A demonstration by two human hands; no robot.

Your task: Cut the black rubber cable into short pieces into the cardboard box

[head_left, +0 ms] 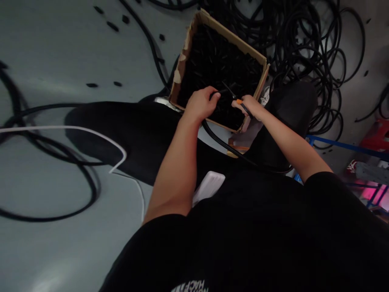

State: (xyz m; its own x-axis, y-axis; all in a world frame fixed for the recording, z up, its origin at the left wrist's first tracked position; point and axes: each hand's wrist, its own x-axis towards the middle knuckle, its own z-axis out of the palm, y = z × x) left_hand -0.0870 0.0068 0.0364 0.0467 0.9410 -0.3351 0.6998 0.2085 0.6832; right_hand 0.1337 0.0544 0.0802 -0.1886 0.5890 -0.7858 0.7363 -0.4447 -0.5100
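Note:
My left hand (201,104) is closed around a black rubber hose (219,142), whose end pokes out past the thumb and fingertips. From below that hand the hose curves across my lap to the right. My right hand (251,108) grips a pair of scissors (240,102) with orange and black handles, blades pointing up and left towards the hose end. Whether the blades touch the hose I cannot tell. Both hands are above a cardboard box (235,38) with many short black pieces (220,61) in it, standing between my legs.
Tangled black hose (316,48) lies in coils on the floor at upper right, with more loops (94,186) at left. Loose black pieces (112,26) are scattered on the grey floor. A white cable (75,127) crosses my leg, and a white power bank (209,185) rests at my lap.

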